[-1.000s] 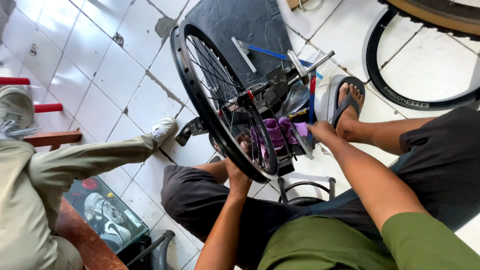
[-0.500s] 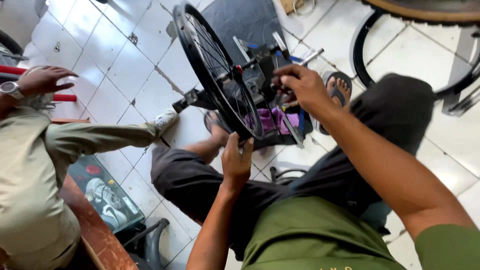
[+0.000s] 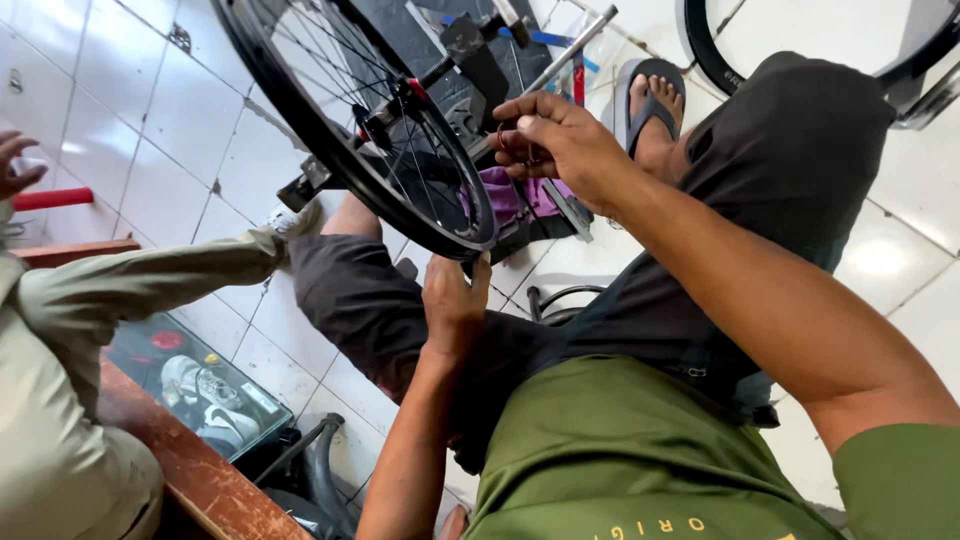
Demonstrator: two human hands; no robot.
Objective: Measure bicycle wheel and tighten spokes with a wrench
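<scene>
A black spoked bicycle wheel (image 3: pixel 330 140) stands upright between my knees on a truing stand. My left hand (image 3: pixel 455 300) grips the lower rim of the wheel. Raised near the wheel's hub, my right hand (image 3: pixel 555 140) has its fingers pinched around a small dark ring-like part. A purple cloth (image 3: pixel 510 195) lies under the wheel on the stand's base. My right foot in a sandal (image 3: pixel 652 110) rests on the tiled floor beyond.
Another person in khaki clothes (image 3: pixel 110 290) sits at the left, one hand (image 3: pixel 15 165) raised. A glass-topped wooden case (image 3: pixel 190 390) stands at lower left. A bicycle tyre (image 3: pixel 720 60) lies on the white tiles at upper right, with a red bar (image 3: pixel 50 198) at far left.
My right hand has lifted from the stand's base up beside the hub. The camera has come closer to the wheel. My left hand stays on the rim.
</scene>
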